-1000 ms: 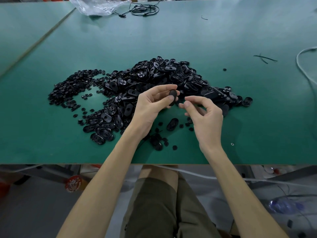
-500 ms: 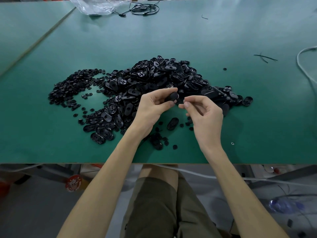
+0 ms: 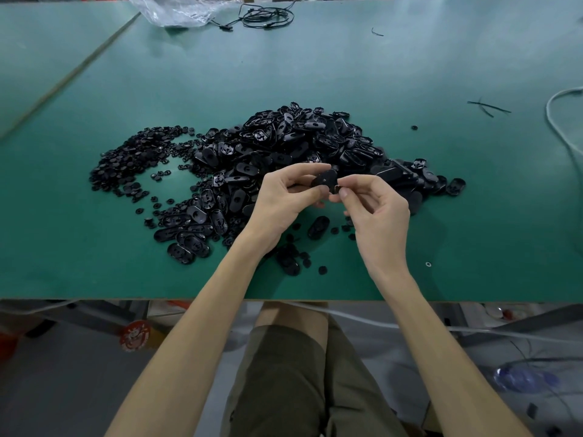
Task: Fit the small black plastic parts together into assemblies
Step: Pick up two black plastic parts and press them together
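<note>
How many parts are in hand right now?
2. An oval shell is pinched in the left hand; a small piece is pinched by the right hand at the shell's right edge. Others may be hidden in the palms.

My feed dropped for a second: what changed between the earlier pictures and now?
The left hand turned the oval black part it holds, so its broad face shows instead of its edge. The right hand moved left until its pinched fingers meet that part's right edge; whether they hold a small piece is unclear. The pile of black parts and green table stayed put.
</note>
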A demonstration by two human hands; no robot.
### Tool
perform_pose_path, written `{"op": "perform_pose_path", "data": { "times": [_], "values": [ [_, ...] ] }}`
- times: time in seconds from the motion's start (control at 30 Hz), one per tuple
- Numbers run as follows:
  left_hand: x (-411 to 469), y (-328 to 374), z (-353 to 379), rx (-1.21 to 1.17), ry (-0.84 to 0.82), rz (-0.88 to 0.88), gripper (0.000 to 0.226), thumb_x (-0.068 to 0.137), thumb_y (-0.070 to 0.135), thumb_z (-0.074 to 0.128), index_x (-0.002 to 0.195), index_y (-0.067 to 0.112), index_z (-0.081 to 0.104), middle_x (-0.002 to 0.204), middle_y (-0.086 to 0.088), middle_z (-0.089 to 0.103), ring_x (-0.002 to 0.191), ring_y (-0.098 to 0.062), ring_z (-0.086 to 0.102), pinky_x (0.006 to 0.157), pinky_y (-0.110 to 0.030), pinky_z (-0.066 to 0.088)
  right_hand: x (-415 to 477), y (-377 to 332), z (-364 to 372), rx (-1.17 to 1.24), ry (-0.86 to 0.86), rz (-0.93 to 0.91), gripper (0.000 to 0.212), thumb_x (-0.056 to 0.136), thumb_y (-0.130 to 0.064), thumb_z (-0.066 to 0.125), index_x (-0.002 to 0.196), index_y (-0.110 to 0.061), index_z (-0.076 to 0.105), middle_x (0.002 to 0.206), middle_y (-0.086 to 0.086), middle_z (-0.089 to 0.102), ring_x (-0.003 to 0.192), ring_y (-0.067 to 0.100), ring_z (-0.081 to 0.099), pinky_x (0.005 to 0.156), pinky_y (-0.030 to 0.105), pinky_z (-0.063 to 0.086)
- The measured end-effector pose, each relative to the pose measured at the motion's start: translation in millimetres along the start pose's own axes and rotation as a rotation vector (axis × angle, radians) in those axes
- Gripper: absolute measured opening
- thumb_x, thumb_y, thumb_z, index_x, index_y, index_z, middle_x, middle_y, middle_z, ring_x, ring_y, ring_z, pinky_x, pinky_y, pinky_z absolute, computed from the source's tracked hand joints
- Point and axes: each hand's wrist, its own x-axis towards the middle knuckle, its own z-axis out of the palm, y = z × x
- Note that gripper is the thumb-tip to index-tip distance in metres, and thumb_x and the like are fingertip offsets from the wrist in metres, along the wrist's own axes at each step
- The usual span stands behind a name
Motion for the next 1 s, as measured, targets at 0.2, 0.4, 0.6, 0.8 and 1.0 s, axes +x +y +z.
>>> {"op": "perform_pose_path", "data": {
  "times": [0.2,0.4,0.6,0.8,1.0],
  "values": [
    [0.2,-0.8,1.6,0.017,-0.001,0.009,0.027,0.091,-0.002,0.075,0.118,0.001,0.073,0.101,-0.014,0.078,0.085,-0.017,0.074,0.079,-0.028,0.059,-0.7,-2.1,-1.5,-0.041,0.017,0.001,0.017,0.098,-0.007,0.068,0.101,-0.022,0.077,0.094,-0.010,0.078,0.091,0.015,0.075,0.086,0.050,0.060],
    [0.2,-1.8,1.8,0.035,-0.024,0.031,0.028,0.093,-0.005,0.071,0.120,0.003,0.074,0.090,-0.008,0.076,0.080,-0.014,0.070,0.080,-0.027,0.059,-1.4,-3.9,-1.3,-0.063,0.028,0.010,0.015,0.098,-0.008,0.069,0.101,-0.020,0.078,0.097,-0.008,0.077,0.092,0.014,0.073,0.086,0.048,0.060],
    [0.5,-4.3,1.8,0.068,-0.028,0.029,0.028,0.093,-0.002,0.072,0.119,0.007,0.076,0.093,-0.013,0.077,0.079,-0.018,0.071,0.083,-0.028,0.059,-1.4,-4.2,-1.3,-0.131,0.035,-0.034,0.012,0.097,-0.011,0.071,0.101,-0.020,0.077,0.100,-0.009,0.075,0.091,0.008,0.069,0.087,0.033,0.057],
    [0.5,-4.7,2.8,0.093,-0.071,0.041,0.031,0.092,0.004,0.077,0.122,0.010,0.074,0.097,-0.005,0.077,0.078,-0.013,0.072,0.074,-0.029,0.061,-1.9,-3.0,1.3,-0.163,0.070,-0.050,0.013,0.094,-0.012,0.074,0.103,-0.020,0.069,0.091,-0.014,0.071,0.088,0.005,0.068,0.083,0.021,0.055],
    [0.6,-5.5,1.9,0.079,-0.072,0.064,0.021,0.094,0.008,0.075,0.115,0.008,0.076,0.093,-0.009,0.078,0.078,-0.016,0.072,0.076,-0.034,0.062,-2.1,-3.7,0.9,-0.183,0.121,-0.039,0.009,0.095,-0.014,0.074,0.099,-0.020,0.069,0.091,-0.015,0.071,0.086,0.001,0.067,0.080,0.014,0.052]
  ]
}}
